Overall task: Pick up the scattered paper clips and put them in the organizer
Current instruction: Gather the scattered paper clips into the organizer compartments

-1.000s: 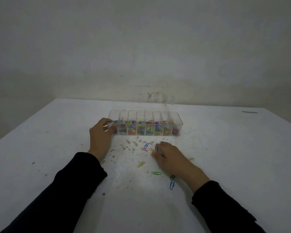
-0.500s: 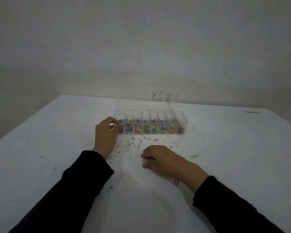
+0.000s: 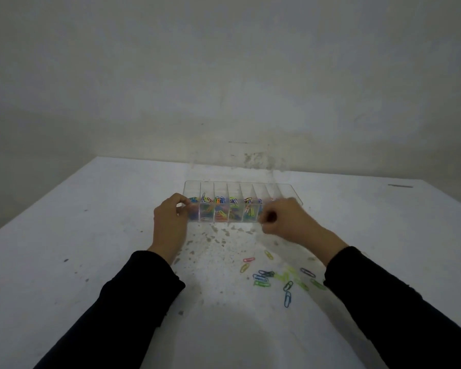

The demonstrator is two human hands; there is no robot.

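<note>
A clear plastic organizer point(image 3: 250, 184) with several compartments stands mid-table, most of them holding coloured paper clips. My left hand point(image 3: 169, 222) grips its left end. My right hand point(image 3: 288, 222) hovers at the front of its right compartments, fingers curled and pinched on paper clips that barely show. Several loose paper clips point(image 3: 261, 278) lie scattered on the table below my right wrist, among them a pink one point(image 3: 248, 259) and a blue one point(image 3: 287, 299). My right sleeve hides part of the scatter.
The white table point(image 3: 91, 235) is speckled with dark chips in front of the organizer. A bare grey wall point(image 3: 224, 89) rises right behind the table's far edge. A small dark mark point(image 3: 400, 185) lies at the far right.
My right hand has lifted off the table and moved up to the organizer's right part, uncovering the scattered clips. The left hand stays on the organizer's left end.
</note>
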